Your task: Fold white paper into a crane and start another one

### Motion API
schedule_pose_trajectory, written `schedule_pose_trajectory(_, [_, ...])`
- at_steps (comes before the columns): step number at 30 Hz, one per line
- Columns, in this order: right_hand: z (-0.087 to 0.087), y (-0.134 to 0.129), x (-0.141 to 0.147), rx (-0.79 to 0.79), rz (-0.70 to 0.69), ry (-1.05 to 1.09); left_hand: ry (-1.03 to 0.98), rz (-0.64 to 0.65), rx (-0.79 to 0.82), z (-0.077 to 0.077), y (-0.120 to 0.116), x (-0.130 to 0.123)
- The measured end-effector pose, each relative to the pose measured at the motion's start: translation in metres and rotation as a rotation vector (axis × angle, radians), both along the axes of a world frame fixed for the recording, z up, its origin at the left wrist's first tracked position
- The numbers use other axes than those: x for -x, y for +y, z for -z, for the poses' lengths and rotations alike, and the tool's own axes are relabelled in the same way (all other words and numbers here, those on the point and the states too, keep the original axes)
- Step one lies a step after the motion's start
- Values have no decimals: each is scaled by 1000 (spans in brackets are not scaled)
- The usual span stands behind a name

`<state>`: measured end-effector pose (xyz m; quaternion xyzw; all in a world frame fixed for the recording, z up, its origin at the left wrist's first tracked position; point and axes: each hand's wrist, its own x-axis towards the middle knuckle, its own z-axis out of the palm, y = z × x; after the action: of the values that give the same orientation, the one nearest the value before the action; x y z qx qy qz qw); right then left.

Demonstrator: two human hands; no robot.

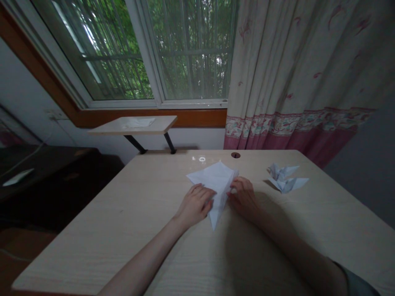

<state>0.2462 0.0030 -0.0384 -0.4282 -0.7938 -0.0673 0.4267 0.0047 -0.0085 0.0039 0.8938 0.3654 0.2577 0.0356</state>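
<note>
A white sheet of paper (216,177), folded into a kite-like shape with one point towards me, lies on the pale wooden table (138,193). Resting on its left part, my left hand (195,203) has its fingers bent and close together on the paper. At the paper's right edge, my right hand (243,196) pinches the folded edge between thumb and fingers. Two folded paper figures (285,181) with pointed wings stand to the right of my right hand.
A small raised shelf (114,125) at the table's back left bears some white paper (138,122). A round cable hole (235,155) is near the back edge. Behind are a window and a long curtain (277,82). A dark desk (40,172) stands at left.
</note>
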Motion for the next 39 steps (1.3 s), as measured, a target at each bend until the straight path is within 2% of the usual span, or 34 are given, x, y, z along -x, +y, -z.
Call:
schedule_pose_trajectory(7, [-1, -3, 1, -31, -77, -68, 76, 3, 96, 5, 3, 3])
schedule_pose_trajectory(14, [0, -4, 0, 20, -99, -202, 59, 16, 29, 9, 6, 6])
schedule_pose_trajectory(24, [0, -5, 0, 105, -127, -232, 78, 19, 63, -1, 2, 6])
schedule_pose_trajectory(33, [-1, -4, -1, 180, -220, -209, 135, 18, 83, 3, 3, 8])
schedule_pose_trajectory(39, [0, -4, -2, 185, -237, -214, 177, 43, 84, -8, -3, 5])
